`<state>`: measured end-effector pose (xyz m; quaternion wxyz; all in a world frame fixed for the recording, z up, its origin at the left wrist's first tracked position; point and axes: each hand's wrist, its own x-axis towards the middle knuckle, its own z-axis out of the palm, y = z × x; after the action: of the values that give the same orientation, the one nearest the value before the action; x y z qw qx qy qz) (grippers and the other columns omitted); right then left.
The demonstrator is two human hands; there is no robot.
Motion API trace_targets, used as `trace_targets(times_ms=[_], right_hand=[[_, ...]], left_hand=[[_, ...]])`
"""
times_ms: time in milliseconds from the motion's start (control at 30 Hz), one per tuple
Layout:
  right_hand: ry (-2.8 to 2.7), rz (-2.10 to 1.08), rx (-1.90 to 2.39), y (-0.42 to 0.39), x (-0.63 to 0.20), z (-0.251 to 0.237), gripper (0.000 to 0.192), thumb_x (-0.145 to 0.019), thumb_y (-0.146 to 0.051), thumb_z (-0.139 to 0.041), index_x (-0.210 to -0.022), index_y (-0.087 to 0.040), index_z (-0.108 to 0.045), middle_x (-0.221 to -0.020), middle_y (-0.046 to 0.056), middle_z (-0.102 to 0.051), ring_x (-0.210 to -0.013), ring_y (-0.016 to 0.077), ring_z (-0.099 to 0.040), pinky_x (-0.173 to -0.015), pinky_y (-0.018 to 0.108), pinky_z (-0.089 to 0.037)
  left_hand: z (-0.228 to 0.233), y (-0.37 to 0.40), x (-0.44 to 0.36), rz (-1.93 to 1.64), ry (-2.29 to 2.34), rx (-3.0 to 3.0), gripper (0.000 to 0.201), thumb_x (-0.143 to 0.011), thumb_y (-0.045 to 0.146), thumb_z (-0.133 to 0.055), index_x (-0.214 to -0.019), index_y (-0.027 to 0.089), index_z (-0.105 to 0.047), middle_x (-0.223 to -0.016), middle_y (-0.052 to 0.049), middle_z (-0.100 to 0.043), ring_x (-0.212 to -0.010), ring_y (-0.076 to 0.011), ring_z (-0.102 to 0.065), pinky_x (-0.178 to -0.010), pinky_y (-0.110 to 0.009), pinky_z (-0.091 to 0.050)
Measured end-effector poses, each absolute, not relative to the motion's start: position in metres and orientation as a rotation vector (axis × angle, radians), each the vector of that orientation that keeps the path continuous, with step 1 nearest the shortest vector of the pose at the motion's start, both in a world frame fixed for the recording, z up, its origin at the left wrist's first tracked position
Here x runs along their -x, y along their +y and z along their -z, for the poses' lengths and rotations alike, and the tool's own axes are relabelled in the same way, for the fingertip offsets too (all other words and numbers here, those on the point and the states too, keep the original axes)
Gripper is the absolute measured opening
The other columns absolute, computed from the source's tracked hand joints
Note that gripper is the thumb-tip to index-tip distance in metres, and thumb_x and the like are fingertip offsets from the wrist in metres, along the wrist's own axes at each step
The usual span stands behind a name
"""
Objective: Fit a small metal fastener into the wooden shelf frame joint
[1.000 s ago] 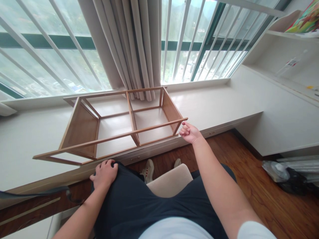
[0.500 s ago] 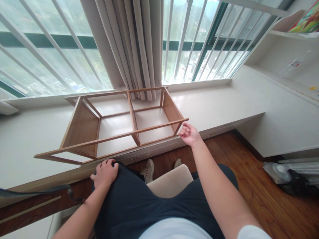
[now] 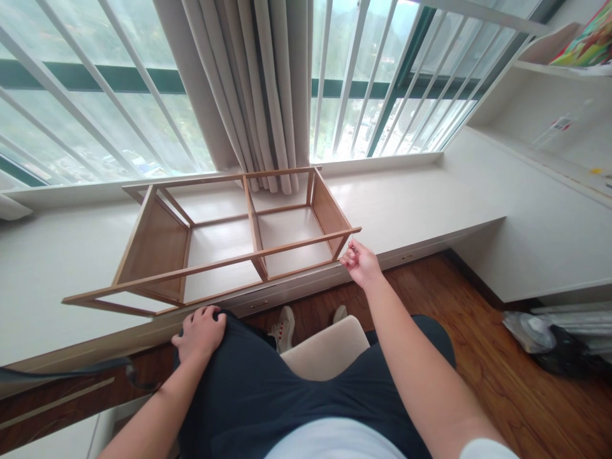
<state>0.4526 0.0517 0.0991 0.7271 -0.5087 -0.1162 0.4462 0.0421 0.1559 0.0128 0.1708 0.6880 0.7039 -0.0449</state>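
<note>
A light wooden shelf frame (image 3: 220, 239) lies on its side on the white window bench (image 3: 415, 204). My right hand (image 3: 361, 262) is just below the frame's near right corner, fingertips pinched together and almost touching the front rail. Whether something small sits between the fingers is too small to tell. My left hand (image 3: 201, 331) rests flat on my left thigh with fingers spread, holding nothing. I am seated on a cream stool (image 3: 325, 347) in dark trousers.
Beige curtains (image 3: 253, 89) hang behind the frame in front of a barred window. White shelving (image 3: 549, 121) stands at the right. A plastic-wrapped bundle (image 3: 554, 335) lies on the wood floor at the right. A dark cable (image 3: 95, 370) runs along the bench edge at the left.
My right hand has dropped slightly and its fingers have closed into a pinch under the frame's corner. The left hand and the frame have stayed put.
</note>
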Motion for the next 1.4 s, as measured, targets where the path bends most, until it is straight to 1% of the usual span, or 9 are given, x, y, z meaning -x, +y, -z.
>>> trace_targets(times_ms=[100,200,267,367,633,800,900,1033,1400], right_hand=[[-0.478,-0.652,1.568,0.050,-0.460,-0.093,0.021,-0.093,-0.036,-0.062,-0.077,-0.022,-0.064,-0.048,-0.006,-0.051,-0.044,0.0138,-0.042,-0.052,0.028,-0.037],[-0.722,-0.340,1.940,0.045,-0.469,-0.094,0.026,-0.094,-0.039,-0.057,-0.078,-0.022,-0.069,-0.051,-0.002,-0.059,-0.052,0.0194,-0.054,-0.061,0.032,-0.041],[-0.860,-0.210,2.047,0.043,-0.471,-0.098,0.031,-0.097,-0.038,-0.052,-0.076,-0.023,-0.069,-0.052,-0.001,-0.061,-0.058,0.0213,-0.058,-0.068,0.034,-0.041],[-0.961,-0.126,2.106,0.042,-0.470,-0.104,0.037,-0.100,-0.035,-0.047,-0.070,-0.023,-0.065,-0.052,0.000,-0.061,-0.059,0.0218,-0.058,-0.071,0.034,-0.039],[-0.995,-0.086,2.177,0.045,-0.465,-0.107,0.042,-0.103,-0.032,-0.044,-0.063,-0.025,-0.056,-0.054,0.002,-0.061,-0.062,0.0224,-0.056,-0.071,0.033,-0.037],[-0.970,-0.075,2.173,0.047,-0.465,-0.102,0.039,-0.104,-0.032,-0.044,-0.069,-0.025,-0.060,-0.058,0.003,-0.063,-0.064,0.0234,-0.057,-0.072,0.033,-0.038],[-0.914,-0.128,2.121,0.049,-0.466,-0.098,0.039,-0.105,-0.038,-0.043,-0.073,-0.025,-0.062,-0.057,0.003,-0.061,-0.066,0.0247,-0.058,-0.072,0.034,-0.038],[-0.837,-0.177,2.077,0.051,-0.467,-0.096,0.045,-0.106,-0.045,-0.042,-0.067,-0.027,-0.056,-0.054,0.002,-0.057,-0.062,0.0248,-0.056,-0.067,0.034,-0.037],[-0.773,-0.250,2.102,0.056,-0.469,-0.094,0.048,-0.105,-0.047,-0.035,-0.062,-0.027,-0.044,-0.054,0.002,-0.055,-0.057,0.0213,-0.050,-0.061,0.033,-0.034]], left_hand=[[-0.013,0.156,-0.042,0.133,2.001,-1.962,0.045,-0.096,0.045,-0.036,-0.123,0.028,-0.067,-0.153,-0.014,-0.055,-0.141,-0.0394,-0.043,-0.105,-0.072,-0.038],[-0.013,0.156,-0.042,0.153,1.999,-1.964,0.045,-0.096,0.045,-0.036,-0.124,0.028,-0.067,-0.153,-0.014,-0.055,-0.141,-0.0393,-0.043,-0.105,-0.072,-0.038],[-0.012,0.157,-0.041,0.157,1.995,-1.966,0.045,-0.096,0.045,-0.036,-0.125,0.029,-0.067,-0.153,-0.013,-0.055,-0.142,-0.0389,-0.042,-0.105,-0.072,-0.038],[-0.010,0.157,-0.041,0.152,1.993,-1.971,0.045,-0.096,0.046,-0.036,-0.125,0.029,-0.067,-0.153,-0.013,-0.055,-0.142,-0.0390,-0.042,-0.104,-0.072,-0.038],[-0.013,0.156,-0.043,0.180,1.997,-1.965,0.046,-0.097,0.047,-0.034,-0.126,0.030,-0.066,-0.154,-0.011,-0.054,-0.142,-0.0387,-0.041,-0.105,-0.071,-0.039],[-0.017,0.155,-0.045,0.189,1.994,-1.963,0.046,-0.098,0.046,-0.033,-0.126,0.030,-0.066,-0.155,-0.011,-0.054,-0.142,-0.0377,-0.041,-0.106,-0.070,-0.038],[-0.017,0.155,-0.045,0.172,1.994,-1.957,0.046,-0.098,0.044,-0.034,-0.125,0.029,-0.067,-0.154,-0.013,-0.055,-0.141,-0.0387,-0.042,-0.105,-0.070,-0.037],[-0.014,0.156,-0.043,0.136,1.987,-1.959,0.045,-0.096,0.045,-0.036,-0.124,0.028,-0.068,-0.153,-0.015,-0.055,-0.140,-0.0399,-0.042,-0.104,-0.072,-0.037],[-0.008,0.157,-0.040,0.139,1.987,-1.971,0.046,-0.097,0.046,-0.035,-0.125,0.028,-0.067,-0.154,-0.014,-0.054,-0.142,-0.0390,-0.041,-0.106,-0.073,-0.037]])
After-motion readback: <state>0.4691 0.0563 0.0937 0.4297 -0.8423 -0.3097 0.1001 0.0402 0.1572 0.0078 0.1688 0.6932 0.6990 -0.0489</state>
